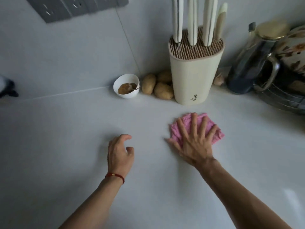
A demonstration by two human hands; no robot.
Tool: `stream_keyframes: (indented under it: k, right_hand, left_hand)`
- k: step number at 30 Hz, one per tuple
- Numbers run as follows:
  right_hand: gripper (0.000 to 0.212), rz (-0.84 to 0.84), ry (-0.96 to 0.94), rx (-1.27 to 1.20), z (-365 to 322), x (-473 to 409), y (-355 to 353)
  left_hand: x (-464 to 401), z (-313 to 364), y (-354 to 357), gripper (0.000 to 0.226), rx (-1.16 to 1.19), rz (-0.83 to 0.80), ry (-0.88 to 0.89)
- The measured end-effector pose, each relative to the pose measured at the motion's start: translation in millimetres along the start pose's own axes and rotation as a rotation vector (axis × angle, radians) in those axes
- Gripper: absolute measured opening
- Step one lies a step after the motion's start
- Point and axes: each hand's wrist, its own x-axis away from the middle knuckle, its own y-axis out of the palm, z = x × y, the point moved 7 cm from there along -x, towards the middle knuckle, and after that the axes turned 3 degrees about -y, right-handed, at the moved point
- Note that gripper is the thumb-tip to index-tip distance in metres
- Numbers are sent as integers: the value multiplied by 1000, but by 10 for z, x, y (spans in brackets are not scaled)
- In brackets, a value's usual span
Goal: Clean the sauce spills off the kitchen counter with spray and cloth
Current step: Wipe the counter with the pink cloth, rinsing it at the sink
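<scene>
Cloth [212, 129] pressed flat on counter [66, 146].
Under right hand [194, 142], fingers spread; left hand [119, 154] loosely curled, empty.

Left hand [119, 152] hovering palm down, fingers loosely curled, gripping nothing, red string bracelet [115, 176] at wrist. Right hand [194, 142] flat, 5 fingers splayed, pressing down, forearm extended.

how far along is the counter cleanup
Done: the bare counter shows no sauce marks. In hand: the right hand presses the pink cloth flat with spread fingers; the left hand holds nothing. Left: under the cloth can't be judged; no spray bottle visible.
</scene>
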Motion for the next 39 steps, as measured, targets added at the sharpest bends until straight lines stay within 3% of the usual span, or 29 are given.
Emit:
stream_keyframes:
  k: [6, 15, 22, 28, 31, 34, 39]
  right_hand:
    - [84, 13, -22, -71, -1372, -613, 102]
    - [86, -53, -110, -14, -2969, -1369, 257]
    - [78, -104, -288, 24, -4933, -1704, 468]
    - [75, -158, -564, 48, -6337, -1305, 740]
    - [77, -149, -707, 63, -6382, -800, 794]
    - [67, -146, -728, -19, -5792, -440, 722]
    - [65, -138, -327, -25, -3784, -741, 435]
  left_hand:
    - [-200, -497, -391, 42, 16, 65, -26]
    - [-754, -1995, -1405, 43, 61, 121, -50]
    - [-841, -3291, -2052, 42, 104, 148, -180]
    - [-752, -3684, -2324, 40, 147, 151, -129]
    - [-650, -3665, -2284, 38, 157, 158, -126]
    - [-518, -3315, -2091, 41, 198, 160, -109]
    - [-267, -2304, -1538, 41, 235, 59, -20]
